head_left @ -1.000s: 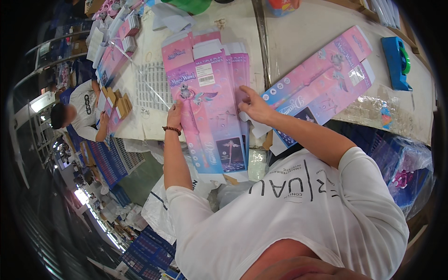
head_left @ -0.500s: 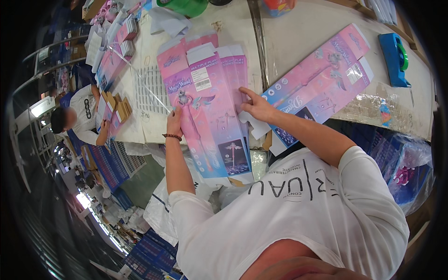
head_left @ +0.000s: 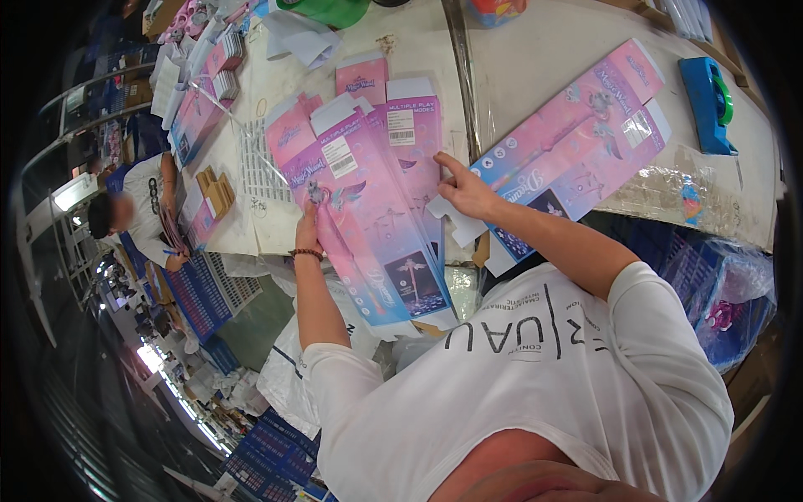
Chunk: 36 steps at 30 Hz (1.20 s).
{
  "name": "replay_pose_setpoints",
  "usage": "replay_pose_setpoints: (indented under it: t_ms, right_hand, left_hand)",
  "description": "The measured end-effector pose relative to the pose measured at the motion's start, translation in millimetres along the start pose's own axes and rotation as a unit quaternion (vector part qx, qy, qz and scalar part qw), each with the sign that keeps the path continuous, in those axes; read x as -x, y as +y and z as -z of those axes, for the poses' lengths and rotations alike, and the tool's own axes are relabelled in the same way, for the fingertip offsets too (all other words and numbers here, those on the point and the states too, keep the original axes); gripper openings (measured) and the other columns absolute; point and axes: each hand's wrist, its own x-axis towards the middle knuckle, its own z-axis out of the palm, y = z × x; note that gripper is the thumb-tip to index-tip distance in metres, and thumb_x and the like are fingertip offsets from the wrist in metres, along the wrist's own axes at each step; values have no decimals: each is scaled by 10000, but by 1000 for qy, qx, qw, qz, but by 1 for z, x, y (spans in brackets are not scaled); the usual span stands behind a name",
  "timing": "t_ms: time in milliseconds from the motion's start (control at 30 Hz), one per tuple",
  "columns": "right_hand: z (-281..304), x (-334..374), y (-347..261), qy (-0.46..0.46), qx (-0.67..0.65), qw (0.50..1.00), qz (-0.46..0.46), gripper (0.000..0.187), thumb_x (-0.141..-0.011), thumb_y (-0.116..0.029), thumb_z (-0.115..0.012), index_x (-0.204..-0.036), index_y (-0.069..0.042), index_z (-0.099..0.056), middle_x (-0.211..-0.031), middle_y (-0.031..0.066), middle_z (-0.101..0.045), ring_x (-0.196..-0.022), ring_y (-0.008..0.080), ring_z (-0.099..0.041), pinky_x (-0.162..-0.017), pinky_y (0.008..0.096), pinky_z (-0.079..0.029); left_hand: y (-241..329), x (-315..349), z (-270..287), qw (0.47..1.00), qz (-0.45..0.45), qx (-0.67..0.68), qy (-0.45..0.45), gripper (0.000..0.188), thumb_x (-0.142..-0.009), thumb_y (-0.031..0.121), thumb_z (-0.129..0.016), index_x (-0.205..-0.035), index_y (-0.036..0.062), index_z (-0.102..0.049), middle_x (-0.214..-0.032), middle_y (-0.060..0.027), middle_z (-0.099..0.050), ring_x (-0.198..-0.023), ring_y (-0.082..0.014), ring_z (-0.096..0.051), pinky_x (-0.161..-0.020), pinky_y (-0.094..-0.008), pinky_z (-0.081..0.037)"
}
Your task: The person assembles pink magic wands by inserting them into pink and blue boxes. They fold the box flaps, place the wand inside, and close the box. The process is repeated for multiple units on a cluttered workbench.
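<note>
Several flat, unassembled pink-and-blue cartons [head_left: 368, 209] lie fanned in front of me, some with a white label. My left hand [head_left: 308, 232] grips the left edge of the upper ones, thumb on top and fingers hidden underneath. Partly covered by these is another flat carton [head_left: 416, 109]. By its right edge is my right hand [head_left: 466, 191], index finger stretched out and the others loosely bent, holding nothing. More flat cartons [head_left: 577, 125] of the same print lie to the right, partly under my right wrist.
A blue tape dispenser [head_left: 704, 109] with green tape stands at the far right of the table [head_left: 569, 33]. At the left, a person [head_left: 146, 201] works beside brown cardboard pieces [head_left: 216, 194] and stacked printed cartons [head_left: 196, 117]. A plastic-wrapped blue crate [head_left: 711, 293] stands below the table's right edge.
My left hand has drawn the upper cartons left and tilted them, uncovering more of the carton beneath. My right hand has barely moved. The other person's hands have come lower.
</note>
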Motion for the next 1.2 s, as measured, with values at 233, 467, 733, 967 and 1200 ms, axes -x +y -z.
replay_pose_setpoints:
  t_ms: [233, 467, 733, 967, 1200]
  right_hand:
    - [1, -3, -2, -36, 216, 973, 79, 613, -883, -5, -422, -1474, -1, -259, -1547, 244, -236, -1372, 360, -366, -1127, 366, -325]
    - [10, 0, -21, -76, 143, 986, 28, 647, -882, 3, -426, -1492, -1, -209, -1534, 259, -247, -1410, 377, -301, -1162, 372, -269]
    - [16, -2, -17, -92, 131, 986, 35, 656, -887, 9, -451, -1494, -1, -202, -1530, 267, -249, -1405, 373, -313, -1151, 371, -288]
    - [13, -5, -12, -85, 118, 989, 33, 680, -864, 7, -475, -1493, -12, -217, -1521, 257, -288, -1363, 369, -387, -1088, 363, -365]
    - [8, -10, 5, -69, 135, 988, 38, 694, -865, -6, -513, -1494, -15, -221, -1558, 224, -239, -1064, 279, -606, -941, 337, -471]
  left_hand:
    - [28, -26, -31, 991, -46, -124, -26, 685, -845, 496, -720, -1195, -73, -567, -1064, -64, -611, -917, -142, -580, -800, -300, -494]
    - [32, -5, -28, 998, -38, -37, -23, 545, -878, 415, -710, -1163, -24, -558, -1061, -60, -604, -940, -154, -594, -801, -307, -512]
    - [17, 21, -5, 997, -50, 12, -63, 569, -937, 415, -623, -1300, -3, -494, -1184, -81, -593, -1033, -193, -604, -889, -352, -516]
    - [-12, 34, 20, 995, -49, 78, -38, 573, -954, 473, -556, -1357, 73, -476, -1277, -98, -565, -1147, -257, -574, -984, -426, -479]
    - [-4, 28, 23, 996, -41, 72, -12, 554, -926, 315, -661, -1348, 14, -467, -1232, -95, -577, -1098, -215, -572, -935, -368, -492]
